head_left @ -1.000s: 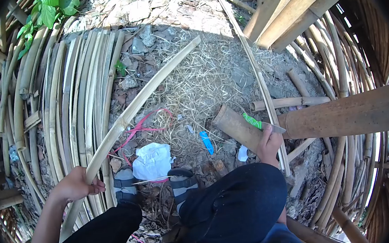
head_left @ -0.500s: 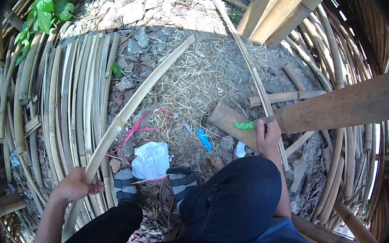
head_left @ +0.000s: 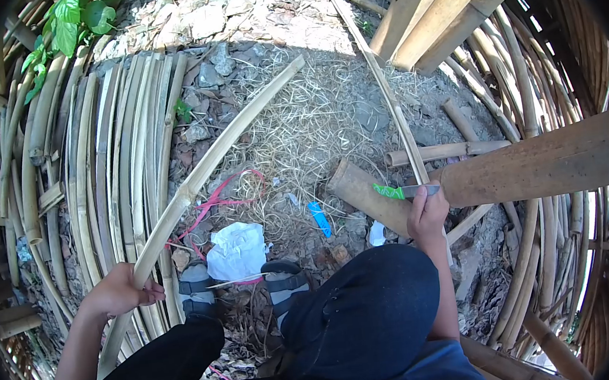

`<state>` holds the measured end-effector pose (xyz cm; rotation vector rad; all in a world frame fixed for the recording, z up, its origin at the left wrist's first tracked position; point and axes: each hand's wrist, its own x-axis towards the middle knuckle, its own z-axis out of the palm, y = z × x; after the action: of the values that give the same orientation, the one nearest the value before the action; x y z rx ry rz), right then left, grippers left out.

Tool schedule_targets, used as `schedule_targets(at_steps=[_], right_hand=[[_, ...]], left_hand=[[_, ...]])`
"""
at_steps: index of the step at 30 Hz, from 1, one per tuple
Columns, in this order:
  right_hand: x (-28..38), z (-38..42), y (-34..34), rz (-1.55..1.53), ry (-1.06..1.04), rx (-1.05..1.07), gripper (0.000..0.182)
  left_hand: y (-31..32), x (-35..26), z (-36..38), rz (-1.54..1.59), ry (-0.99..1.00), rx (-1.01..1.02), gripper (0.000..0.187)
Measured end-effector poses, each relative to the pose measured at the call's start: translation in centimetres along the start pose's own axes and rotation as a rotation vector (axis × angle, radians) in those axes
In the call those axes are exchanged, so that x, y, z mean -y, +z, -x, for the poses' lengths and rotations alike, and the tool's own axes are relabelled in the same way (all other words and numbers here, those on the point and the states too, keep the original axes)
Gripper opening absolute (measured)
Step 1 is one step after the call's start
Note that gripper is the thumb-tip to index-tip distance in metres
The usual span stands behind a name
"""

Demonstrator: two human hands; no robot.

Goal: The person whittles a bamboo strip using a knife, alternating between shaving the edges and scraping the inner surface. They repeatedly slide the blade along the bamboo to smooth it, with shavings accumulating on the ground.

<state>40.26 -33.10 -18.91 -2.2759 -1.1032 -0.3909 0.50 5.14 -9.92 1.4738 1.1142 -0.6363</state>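
My left hand [head_left: 120, 290] is closed round the lower part of a long bamboo strip [head_left: 203, 169], which slants up and away to the right over the ground. My right hand [head_left: 428, 213] is closed on a knife [head_left: 417, 190] with a green-wrapped handle [head_left: 388, 191]. The knife lies across a second thin bamboo strip [head_left: 389, 94], at the fingertips. That strip runs from the far ground down to my right hand, and its lower end is hidden behind the hand and arm. A thick bamboo pole [head_left: 537, 166] is just right of the right hand.
Split bamboo slats [head_left: 121, 149] are stacked at the left. Pale shavings [head_left: 298, 124] cover the middle ground, with a pink ribbon [head_left: 210, 203], a white cloth or bag [head_left: 237, 251] and a blue object [head_left: 319, 219] nearer my feet. Wide bamboo pieces [head_left: 448, 7] stand at the upper right.
My right hand and the knife have shifted slightly right and a little down, and the knife has tilted. My left hand and its strip look unmoved.
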Motion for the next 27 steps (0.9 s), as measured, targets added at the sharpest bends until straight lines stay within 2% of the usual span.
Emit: schedule_targets(at_steps=[2,5,6,7,9,11,13,14,16,19,21,23,24,27], right_hand=[[2.6,-1.2,-2.5,0.029,0.033,-0.185,0.017],[3.3,-0.2,-0.9,0.001,0.111,-0.162,0.017],[3.4,-0.6,1.3,0.282,-0.083,-0.028,0.017],[3.1,-0.4,0.8,0.299,-0.075,-0.046,0.017],[2.0,-0.8,0.1,0.07,0.005,-0.167,0.018],[2.1,-1.1,-2.3,0.122,0.05,-0.189,0.018],[4.3,-1.8,-4.2,0.001,0.146,-0.298,0.018],[3.0,-0.5,-2.1,-0.006,0.147,-0.3,0.018],[0.1,2.6,2.8,0.112,0.022,0.001,0.019],[-0.6,2.0,0.9,0.042,0.068,-0.171,0.021],[-0.2,2.1,-0.7,0.033,0.164,-0.158,0.023],[-0.1,1.5,-1.1,-0.213,0.37,-0.145,0.023],[-0.3,1.6,-1.3,-0.207,0.298,-0.157,0.023],[-0.3,1.4,-1.5,-0.274,0.285,-0.15,0.019]], left_hand=[[0.0,0.1,-0.1,0.02,-0.018,-0.006,0.012],[0.1,-0.3,0.1,-0.028,0.014,0.031,0.013],[0.5,-0.6,0.4,-0.008,-0.016,0.024,0.013],[0.5,-1.2,0.3,0.007,-0.03,0.011,0.013],[0.5,-0.6,-0.1,-0.001,-0.037,0.034,0.012],[0.3,-0.3,-0.2,0.061,0.01,0.039,0.015],[0.3,0.2,-0.4,0.079,-0.022,0.025,0.016],[0.3,0.1,-0.2,0.041,0.001,0.036,0.016],[0.3,-0.4,0.0,0.046,0.008,0.046,0.015],[0.4,-0.8,0.4,0.078,-0.026,0.027,0.016],[0.4,-0.6,0.2,0.044,-0.009,0.023,0.016],[0.5,-0.2,0.1,0.098,0.038,0.013,0.013],[0.5,-0.3,0.1,0.091,0.024,0.008,0.014],[0.6,-0.5,0.3,0.063,0.043,-0.004,0.013]])
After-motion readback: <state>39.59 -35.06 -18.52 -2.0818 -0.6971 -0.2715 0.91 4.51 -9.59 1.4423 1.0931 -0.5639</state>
